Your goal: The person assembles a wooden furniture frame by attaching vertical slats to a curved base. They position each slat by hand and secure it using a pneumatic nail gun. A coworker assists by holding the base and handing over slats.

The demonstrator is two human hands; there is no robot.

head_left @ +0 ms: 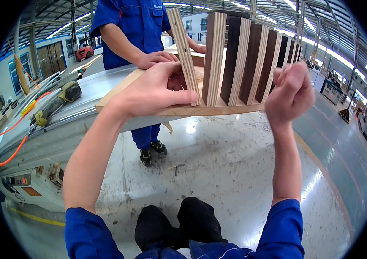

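Note:
My left hand (151, 88) is closed around the lower part of a plywood strip (181, 47), thumb on its near edge. This strip leans to the left at the left end of a row of upright plywood slats (215, 60) with dark faces and pale layered edges. The slats stand on a light wooden board (231, 110). My right hand (290, 93) is raised in a fist before the right part of the row, with nothing visible in it. Whether it touches a slat, I cannot tell.
Across the board stands a co-worker in blue (134, 39), one hand (155, 58) resting beside my left hand. A yellow-black power tool (58, 101) and an orange hose (13, 156) lie on the metal machine table (93, 84) at left. A red forklift (84, 52) stands far behind.

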